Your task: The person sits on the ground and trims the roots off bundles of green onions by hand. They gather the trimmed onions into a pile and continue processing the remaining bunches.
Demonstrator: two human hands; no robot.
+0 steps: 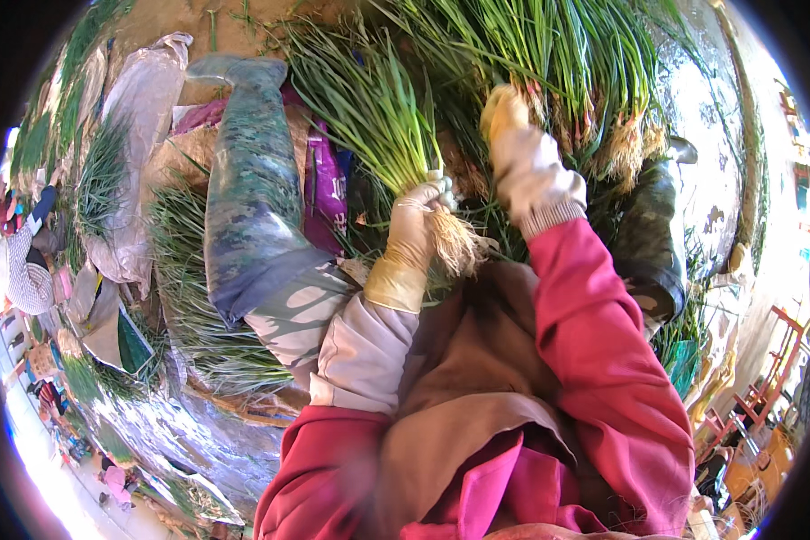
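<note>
My left hand [422,209], in a pale rubber glove, grips a bunch of green onions [395,135] near its base. The leaves of that bunch fan up and to the left, and its pale roots hang below my fist. My right hand [509,111], in a yellowish glove, is at the near left edge of a large pile of green onions [560,61] with reddish stems and tangled roots. Its fingertips are partly hidden among the leaves, so whether it holds any stems does not show.
My boots, a camouflage one [253,155] and a dark one [651,229], stand either side. More green onions [223,337] lie at the left, near a whitish plastic sack [138,135] and a purple printed bag [322,189]. Several people are at the far left. Red metal frames [769,385] stand far right.
</note>
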